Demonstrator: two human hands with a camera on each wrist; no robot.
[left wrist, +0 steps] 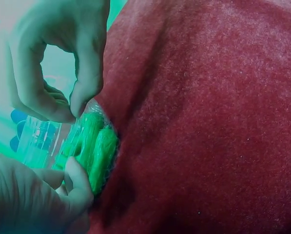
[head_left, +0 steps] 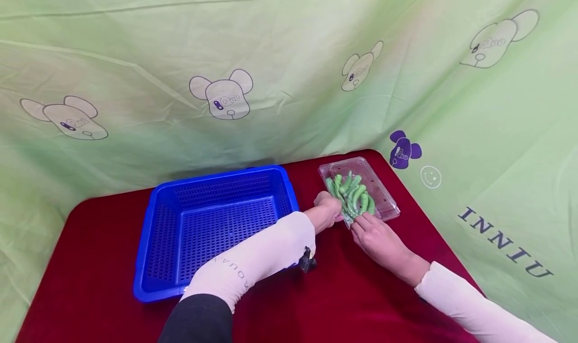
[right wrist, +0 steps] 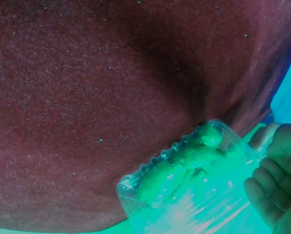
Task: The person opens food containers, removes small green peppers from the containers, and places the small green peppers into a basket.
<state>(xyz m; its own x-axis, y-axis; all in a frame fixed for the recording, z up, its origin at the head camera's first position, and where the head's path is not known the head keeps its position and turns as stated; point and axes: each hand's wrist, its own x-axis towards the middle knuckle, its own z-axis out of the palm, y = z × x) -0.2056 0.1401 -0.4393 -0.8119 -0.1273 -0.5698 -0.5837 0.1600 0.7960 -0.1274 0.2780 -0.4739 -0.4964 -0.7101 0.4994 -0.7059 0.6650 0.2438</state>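
Observation:
A clear plastic container (head_left: 381, 197) stands at the right end of the table, with several green, curved, pepper-like pieces (head_left: 349, 190) in it. My left hand (head_left: 328, 207) is at its near left side, the thumb and fingers bent in a pinch at the plastic edge. At the near edge my right hand (head_left: 377, 240) has its fingertips on the rim. In the left wrist view, the right hand's thumb and forefinger (left wrist: 89, 87) meet at the container's edge, beside the green pieces (left wrist: 94, 146). The right wrist view shows the container (right wrist: 135, 195) partly washed out by glare.
A blue perforated basket (head_left: 149, 222) stands left of the container, partly behind my left sleeve (head_left: 266, 247). Dark red cloth (head_left: 343, 293) covers the table. Pale green curtain (head_left: 289, 42) with cartoon heads hangs behind and along the right side.

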